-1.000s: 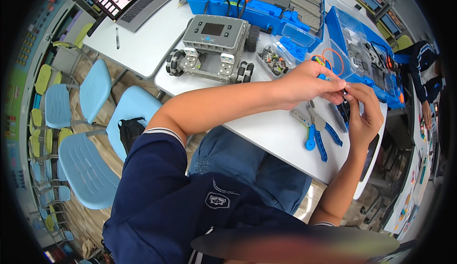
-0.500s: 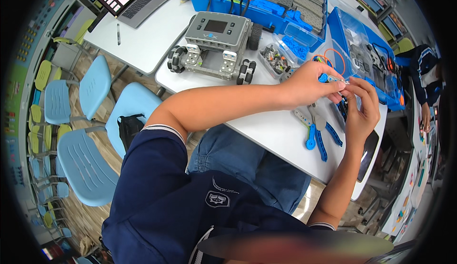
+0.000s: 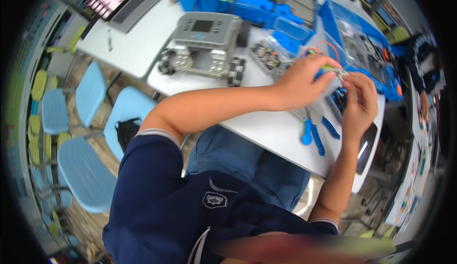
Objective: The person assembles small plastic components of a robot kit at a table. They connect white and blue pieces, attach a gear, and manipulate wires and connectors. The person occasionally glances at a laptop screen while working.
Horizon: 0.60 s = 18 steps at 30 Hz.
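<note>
White surface point(image 3: 266, 133) under both hands; long blue box point(image 3: 252, 15), lid off, filled, beyond the left hand; second blue box point(image 3: 391, 89), also filled, beyond the right hand; laptop point(image 3: 138, 8), screen lit, well apart to the left of the left hand; grey wheeled robot point(image 3: 205, 31), also left of the left hand but nearer; left hand point(image 3: 302, 80), fingertips pinched on one edge of a small light part point(image 3: 340, 72); right hand point(image 3: 360, 101), fingers curled, gripping the same part from the other side; dark flat slab point(image 3: 365, 150) bodyward of the right hand; blue-handled pliers point(image 3: 318, 142) on the surface, bodyward of both hands; heap of small parts point(image 3: 269, 57) beyond the left hand, to its left; orange cable point(image 3: 336, 49) looping just beyond the left hand; small light part sits between both hands' fingertips, exact shape blurred.
</note>
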Motion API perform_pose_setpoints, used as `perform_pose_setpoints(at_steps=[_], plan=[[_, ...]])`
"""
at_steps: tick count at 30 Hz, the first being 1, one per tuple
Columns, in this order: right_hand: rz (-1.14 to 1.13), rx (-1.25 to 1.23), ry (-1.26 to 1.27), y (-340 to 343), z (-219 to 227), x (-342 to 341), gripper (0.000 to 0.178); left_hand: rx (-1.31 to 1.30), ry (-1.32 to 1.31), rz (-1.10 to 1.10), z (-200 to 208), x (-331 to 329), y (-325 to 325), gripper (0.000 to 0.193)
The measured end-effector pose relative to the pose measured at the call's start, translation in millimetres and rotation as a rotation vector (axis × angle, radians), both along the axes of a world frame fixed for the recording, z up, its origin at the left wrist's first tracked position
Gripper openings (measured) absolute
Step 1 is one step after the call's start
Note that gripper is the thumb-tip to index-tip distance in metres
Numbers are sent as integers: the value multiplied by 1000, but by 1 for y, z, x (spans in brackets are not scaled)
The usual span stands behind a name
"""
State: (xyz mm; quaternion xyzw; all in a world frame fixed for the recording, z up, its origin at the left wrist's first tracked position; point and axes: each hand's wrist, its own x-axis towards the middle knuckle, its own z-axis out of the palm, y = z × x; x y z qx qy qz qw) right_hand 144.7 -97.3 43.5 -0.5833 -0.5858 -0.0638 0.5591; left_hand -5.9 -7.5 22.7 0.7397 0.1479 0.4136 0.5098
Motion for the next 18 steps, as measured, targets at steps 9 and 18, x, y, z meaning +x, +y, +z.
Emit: perform_pose_setpoints(at_steps=[9,18], plan=[[16,112,73,4,-2,-1,14,32,37,2,3,-2,1,27],[45,119,44,4,-2,-3,16,216,0,28,5,0,3,34]])
